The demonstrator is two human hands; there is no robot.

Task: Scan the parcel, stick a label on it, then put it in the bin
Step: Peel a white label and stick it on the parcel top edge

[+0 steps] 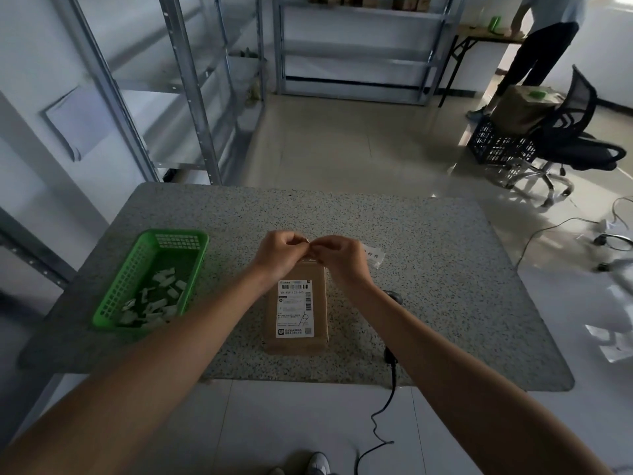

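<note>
- The parcel, a brown box, lies flat on the speckled table, near the middle and close to the near edge, its long side running away from the person.
- A white shipping label with barcodes covers most of its top face.
- Both hands meet just above the parcel's far end, fingertips together.
- The left hand has its thumb and fingers pinched; something small sits between them, too small to make out.
- The right hand is pinched the same way, touching the left at the fingertips.
- Whether the two hands grip one small item or two, I cannot tell.
- A white paper strip with dark print shows just behind the right hand, on the table; part of it is hidden by the hand.
- A black scanner lies on the table just right of the parcel, mostly hidden under the right forearm; its cable hangs off the near edge to the floor.
- A green basket stands at the table's left, well apart from the parcel, holding a scatter of small white pieces.
- Beyond the table: metal shelving, an office chair, a black crate and a standing person.
</note>
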